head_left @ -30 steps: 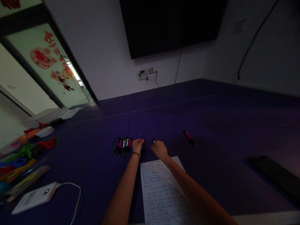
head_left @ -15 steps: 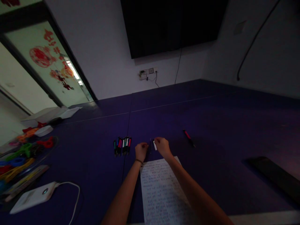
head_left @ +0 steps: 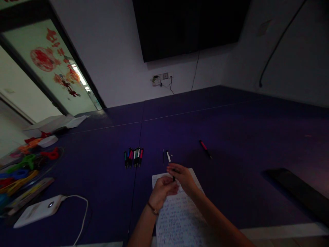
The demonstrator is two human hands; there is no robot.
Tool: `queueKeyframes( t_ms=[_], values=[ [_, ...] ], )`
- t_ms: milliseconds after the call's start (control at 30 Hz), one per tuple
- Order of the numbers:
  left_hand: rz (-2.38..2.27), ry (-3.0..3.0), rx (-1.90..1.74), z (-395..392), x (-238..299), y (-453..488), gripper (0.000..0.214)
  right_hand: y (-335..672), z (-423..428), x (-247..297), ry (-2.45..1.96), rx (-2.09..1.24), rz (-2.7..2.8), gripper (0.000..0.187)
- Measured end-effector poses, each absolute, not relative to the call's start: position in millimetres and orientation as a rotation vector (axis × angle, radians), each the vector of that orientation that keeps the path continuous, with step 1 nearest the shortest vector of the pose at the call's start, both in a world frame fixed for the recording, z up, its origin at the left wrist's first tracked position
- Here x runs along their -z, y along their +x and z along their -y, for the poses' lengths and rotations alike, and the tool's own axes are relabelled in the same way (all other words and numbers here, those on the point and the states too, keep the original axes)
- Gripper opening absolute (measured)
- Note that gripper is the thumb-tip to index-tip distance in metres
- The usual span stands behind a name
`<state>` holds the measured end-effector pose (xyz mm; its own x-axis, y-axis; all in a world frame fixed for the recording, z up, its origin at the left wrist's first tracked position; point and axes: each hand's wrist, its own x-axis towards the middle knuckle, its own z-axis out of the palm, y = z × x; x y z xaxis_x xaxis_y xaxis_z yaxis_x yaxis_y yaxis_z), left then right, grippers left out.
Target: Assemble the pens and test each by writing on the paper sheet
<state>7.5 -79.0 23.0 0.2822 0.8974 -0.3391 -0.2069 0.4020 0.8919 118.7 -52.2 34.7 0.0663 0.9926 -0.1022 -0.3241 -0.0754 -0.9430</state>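
Observation:
My left hand (head_left: 162, 189) and my right hand (head_left: 183, 177) meet over the top of a handwritten sheet of paper (head_left: 180, 214). Between their closed fingers is a short black pen part (head_left: 174, 178), mostly hidden by the fingertips. Just beyond the hands lie a thin dark pen refill (head_left: 163, 157) and a white pen barrel (head_left: 168, 156) with a black end. A tiny pale piece (head_left: 171, 155) rests beside the barrel.
Several assorted pens (head_left: 133, 157) are lined up to the left, and one pink-and-black pen (head_left: 205, 149) lies to the right. A white power bank (head_left: 38, 211) with a cable, colourful scissors (head_left: 28, 161) and a dark phone-like slab (head_left: 295, 190) are on the purple table (head_left: 231, 137).
Both hands have drawn back from the refill and barrel to above the paper and come together on the black pen part. The refill and white barrel are left lying on the table.

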Motion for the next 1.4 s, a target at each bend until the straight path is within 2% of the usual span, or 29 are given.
queueKeyframes(
  t_ms=[300,467,700,967,1200,1400],
  values=[
    [-1.118,1.019,-0.99,73.7,-11.1,16.9,0.035,132.8,50.2,-22.5,-1.105,-1.59,0.718,0.035],
    [-1.151,1.001,-1.035,74.2,-6.2,19.6,0.037,147.8,37.1,-31.4,-1.196,-1.282,0.667,0.037],
    [-1.186,1.109,-1.058,63.9,-6.7,21.9,0.04,136.5,29.6,-8.3,-1.423,-1.217,1.077,0.021],
    [-1.376,1.438,-1.028,61.3,6.9,21.3,0.031,156.0,-21.9,-12.9,-1.794,-0.593,1.368,0.012],
    [-1.404,1.692,-0.968,63.3,5.2,19.3,0.027,150.7,-42.5,-10.0,-1.872,-0.509,1.444,0.013],
    [-1.4,1.748,-0.95,61.9,8.4,20.3,0.025,149.4,-44.9,-9.9,-1.892,-0.464,1.472,0.02]
  ],
)
